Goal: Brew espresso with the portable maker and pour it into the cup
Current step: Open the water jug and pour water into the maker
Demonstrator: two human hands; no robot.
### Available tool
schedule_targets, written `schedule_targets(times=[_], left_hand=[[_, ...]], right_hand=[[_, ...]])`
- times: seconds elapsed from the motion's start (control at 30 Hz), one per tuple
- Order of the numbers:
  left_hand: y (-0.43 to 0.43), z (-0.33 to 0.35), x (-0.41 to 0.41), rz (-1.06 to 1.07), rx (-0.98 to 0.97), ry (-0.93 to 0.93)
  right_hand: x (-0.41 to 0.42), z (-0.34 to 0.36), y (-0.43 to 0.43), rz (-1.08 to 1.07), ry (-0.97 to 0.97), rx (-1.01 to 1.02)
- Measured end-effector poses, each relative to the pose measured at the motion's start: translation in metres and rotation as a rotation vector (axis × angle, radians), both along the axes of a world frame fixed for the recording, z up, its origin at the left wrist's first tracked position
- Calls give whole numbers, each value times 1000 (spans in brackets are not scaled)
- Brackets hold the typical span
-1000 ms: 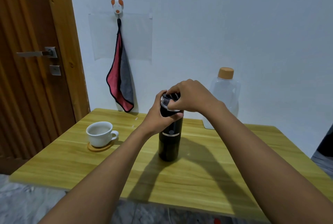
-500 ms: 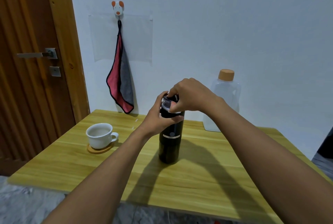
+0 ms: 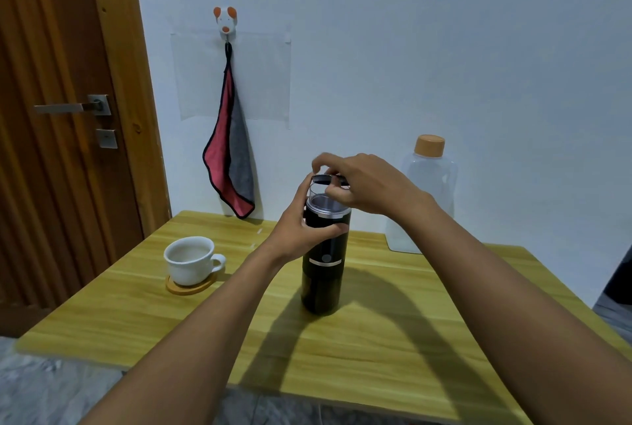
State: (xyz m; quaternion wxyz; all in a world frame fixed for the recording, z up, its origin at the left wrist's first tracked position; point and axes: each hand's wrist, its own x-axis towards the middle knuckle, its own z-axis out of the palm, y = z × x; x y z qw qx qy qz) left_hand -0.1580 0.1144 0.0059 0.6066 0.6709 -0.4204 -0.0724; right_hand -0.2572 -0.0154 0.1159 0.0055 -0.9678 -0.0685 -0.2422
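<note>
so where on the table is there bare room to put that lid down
The right hand holds the lid over the espresso maker, gripped by the left hand. Bare table: right of the maker, in front of the water bottle; also the near left corner. Crowded by the cup on its coaster.

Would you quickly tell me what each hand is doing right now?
Left hand: closed around the espresso maker, steadying it on the table.
Right hand: pinching the lid, lifted just above the maker.
</note>
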Motion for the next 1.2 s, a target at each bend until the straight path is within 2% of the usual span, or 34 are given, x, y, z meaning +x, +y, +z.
schedule_targets(times=[0.1, 0.2, 0.3, 0.4, 0.43, 0.5, 0.6, 0.77, 0.9, 1.13, 1.2], left_hand=[[0, -1, 0, 8, 9, 7], [-1, -2, 1, -3, 9, 2], [0, -3, 0, 16, 14, 25], [0, -5, 0, 21, 16, 21], [0, -5, 0, 21, 19, 21], [0, -5, 0, 27, 20, 20], [-1, -6, -2, 36, 17, 7], [0, -5, -4, 75, 6, -2], [0, -4, -6, 78, 3, 1], [0, -3, -7, 82, 47, -4], [-1, -3, -7, 81, 75, -27]], right_hand=[[1, -6, -7, -8, -7, -34], [1, -12, -11, 51, -43, 46], [-2, -21, -22, 56, -229, 344], [-11, -44, -44, -91, -476, 731], [-13, -56, -51, -154, -486, 829], [-18, -89, -61, -278, -349, 923], [-19, -138, -67, -401, -73, 939], [-19, -192, -59, -483, 118, 940], [-21, -221, -52, -525, 200, 943], [-29, -238, -48, -643, 190, 640], [-32, -240, -50, -638, 192, 608]])
